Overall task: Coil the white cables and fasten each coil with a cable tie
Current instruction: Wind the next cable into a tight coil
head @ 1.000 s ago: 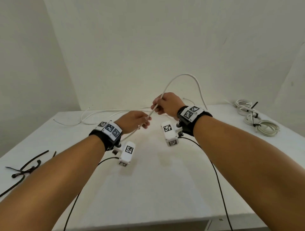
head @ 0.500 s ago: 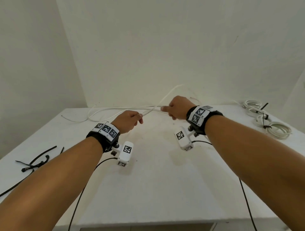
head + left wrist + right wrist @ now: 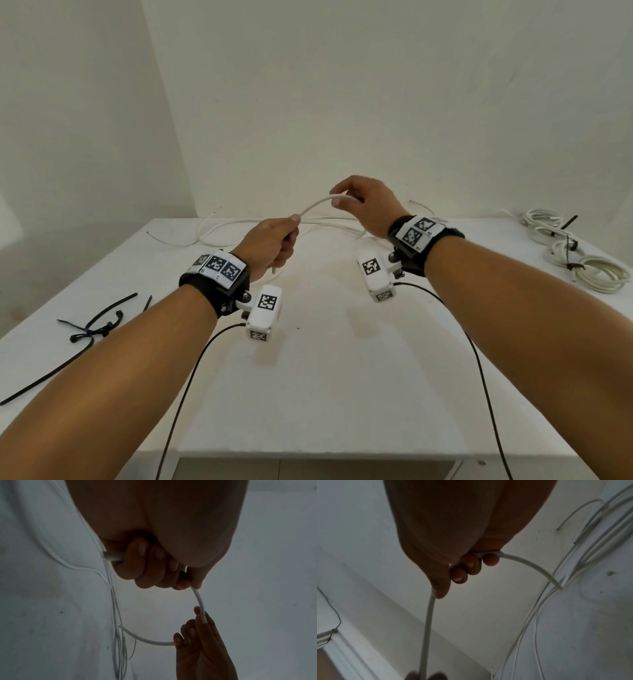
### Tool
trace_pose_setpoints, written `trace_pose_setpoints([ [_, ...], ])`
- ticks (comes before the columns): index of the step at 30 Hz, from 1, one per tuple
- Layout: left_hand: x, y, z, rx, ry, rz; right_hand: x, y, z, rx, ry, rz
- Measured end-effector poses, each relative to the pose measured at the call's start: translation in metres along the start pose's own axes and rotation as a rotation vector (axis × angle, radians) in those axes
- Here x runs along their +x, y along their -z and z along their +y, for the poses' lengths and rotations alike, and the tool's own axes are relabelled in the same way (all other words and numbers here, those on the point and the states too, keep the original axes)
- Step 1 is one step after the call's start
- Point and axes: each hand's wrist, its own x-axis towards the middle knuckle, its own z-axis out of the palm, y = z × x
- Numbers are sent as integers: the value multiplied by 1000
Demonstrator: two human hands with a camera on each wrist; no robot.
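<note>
A loose white cable [image 3: 313,206] arcs a short way between my two hands above the white table [image 3: 342,394]. My left hand [image 3: 291,233] grips it in a fist, and a short cable end [image 3: 274,270] pokes out below the fist. In the left wrist view the curled fingers [image 3: 142,563] wrap the cable [image 3: 199,599]. My right hand [image 3: 339,198] pinches the cable between thumb and fingers, slightly higher and further back. In the right wrist view the cable [image 3: 428,622] runs down from the fingers [image 3: 467,568], and another stretch [image 3: 530,566] bends off to the table.
More loose white cable [image 3: 219,231] lies along the table's back edge. Tied white coils [image 3: 589,267] sit at the far right. Several black cable ties [image 3: 99,322] lie at the left edge. Walls close the back and left.
The tall loop that stood above my right hand is gone. My right hand dropped toward the table, then rose, and now pinches a short arc of cable close to my left hand.
</note>
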Motion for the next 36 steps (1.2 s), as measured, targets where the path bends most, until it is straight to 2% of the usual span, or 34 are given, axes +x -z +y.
trace_pose_setpoints([
  [3, -10, 1, -7, -89, 33, -51, 4, 10, 4, 68, -8, 92],
  [8, -18, -11, -5, -311, 33, -178, 1, 6, 9, 57, -38, 93],
  [16, -19, -28, 19, -720, -51, -284, -32, -20, 14, 8, -79, -93],
  [21, -7, -37, 25, -782, -139, -189, -46, -43, -4, -34, -9, -197],
  [23, -3, -35, 25, -740, -212, -77, -51, -50, -8, -26, 2, -235],
  [27, 2, -27, 20, -563, -335, 255, -62, -60, -4, -62, 7, -263],
  [29, 2, -26, 14, -488, -366, 348, -67, -63, -8, -123, 22, -307],
  [31, 3, -27, 8, -417, -369, 382, -70, -63, -15, -171, 42, -334],
  [32, 3, -28, 6, -299, -382, 390, -70, -62, -18, -199, 66, -338],
  [34, 1, -28, 2, 132, -441, 342, -71, -61, -22, -278, 132, -346],
  [36, -2, -24, -4, 503, -493, 232, -69, -58, -25, -338, 183, -332],
])
